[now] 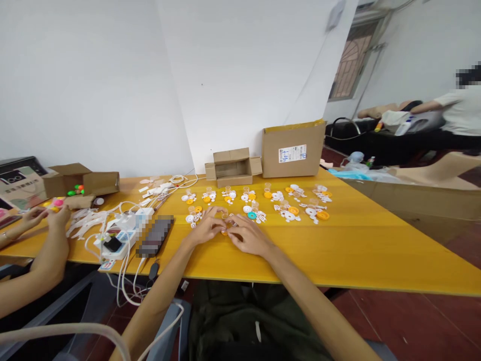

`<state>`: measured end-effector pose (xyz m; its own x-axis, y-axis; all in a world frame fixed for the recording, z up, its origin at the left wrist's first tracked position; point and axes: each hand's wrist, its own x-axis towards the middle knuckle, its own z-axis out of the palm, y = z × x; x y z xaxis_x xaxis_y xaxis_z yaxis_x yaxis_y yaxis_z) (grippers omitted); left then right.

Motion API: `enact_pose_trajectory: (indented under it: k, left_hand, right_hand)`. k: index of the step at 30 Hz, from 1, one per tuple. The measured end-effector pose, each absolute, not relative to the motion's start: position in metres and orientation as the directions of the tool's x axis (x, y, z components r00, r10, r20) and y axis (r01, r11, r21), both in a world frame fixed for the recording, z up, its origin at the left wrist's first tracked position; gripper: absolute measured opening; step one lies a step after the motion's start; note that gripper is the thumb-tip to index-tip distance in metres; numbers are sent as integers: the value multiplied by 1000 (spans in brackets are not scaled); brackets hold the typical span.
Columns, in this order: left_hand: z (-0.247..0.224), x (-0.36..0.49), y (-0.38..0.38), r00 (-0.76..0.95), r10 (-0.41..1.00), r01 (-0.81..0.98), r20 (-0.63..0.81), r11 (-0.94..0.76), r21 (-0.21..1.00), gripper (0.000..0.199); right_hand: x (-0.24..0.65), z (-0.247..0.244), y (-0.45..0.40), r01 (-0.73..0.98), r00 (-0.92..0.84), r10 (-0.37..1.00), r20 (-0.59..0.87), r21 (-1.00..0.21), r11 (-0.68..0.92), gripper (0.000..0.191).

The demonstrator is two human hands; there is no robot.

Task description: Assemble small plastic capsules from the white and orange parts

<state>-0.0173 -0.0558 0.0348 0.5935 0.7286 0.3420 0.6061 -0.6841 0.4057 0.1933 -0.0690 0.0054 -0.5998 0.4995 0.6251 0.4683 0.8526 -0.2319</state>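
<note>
On the worktop (361,245), the orange piece (224,232), long axis hidden, lies at three o'clock from the left hand (209,225) and nine from the equally near right hand (248,235), their curled fingers' grip unclear.

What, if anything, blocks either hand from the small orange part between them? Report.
Nothing visible does: the left hand and right hand sit close on either side of the small orange part; contact is too small to make out.
</note>
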Motion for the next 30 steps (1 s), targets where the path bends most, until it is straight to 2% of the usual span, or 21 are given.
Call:
enact_pose_trajectory:
  k: [10, 17, 30]
  left_hand:
    - [34, -18, -54, 582, 745, 622, 326, -666, 413, 21]
    - [32, -19, -53, 587, 736, 608, 338, -676, 417, 20]
    - [31, -19, -52, 592, 734, 606, 334, -678, 416, 18]
  right_hand:
    - [192, 2, -66, 516, -548, 533, 645, -241, 822, 24]
    - [192, 0, -65, 520, -571, 514, 641, -202, 830, 25]
    - [191, -3, -63, 548, -561, 570, 601, -247, 800, 28]
